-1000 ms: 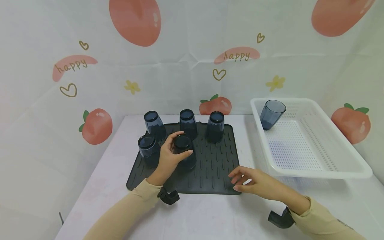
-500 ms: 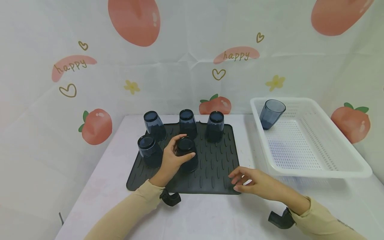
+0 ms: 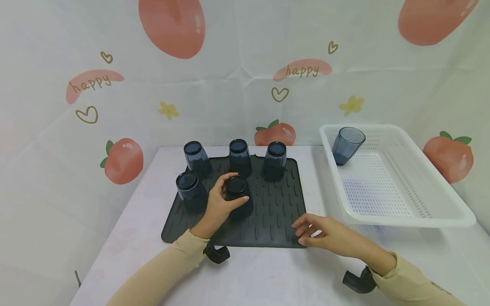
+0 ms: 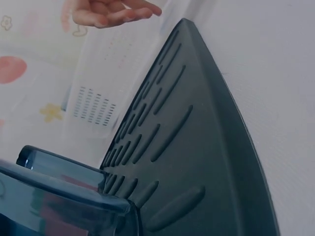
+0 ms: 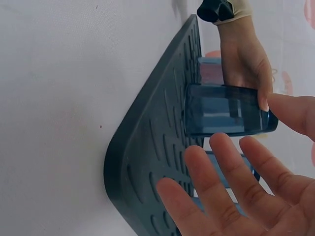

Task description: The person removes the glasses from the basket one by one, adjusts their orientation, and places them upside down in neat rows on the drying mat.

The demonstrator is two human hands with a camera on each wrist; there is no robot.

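My left hand grips an upside-down blue glass at the middle of the black drying mat. Its thumb and fingers span the glass near its upturned base. In the right wrist view, this glass stands with its mouth at the mat and the left hand behind it. To its left on the mat is another upturned glass. Beyond the mat's front right corner, my right hand hovers with loosely bent fingers and holds nothing; in its wrist view the fingers are spread.
Along the mat's back edge stand three more upturned glasses, at left, middle and right. A white plastic basket sits to the right, with one blue glass leaning in its back left corner.
The left hand and its glass have shifted slightly right and toward me across the mat, then stayed nearly still. My right hand has not visibly moved.
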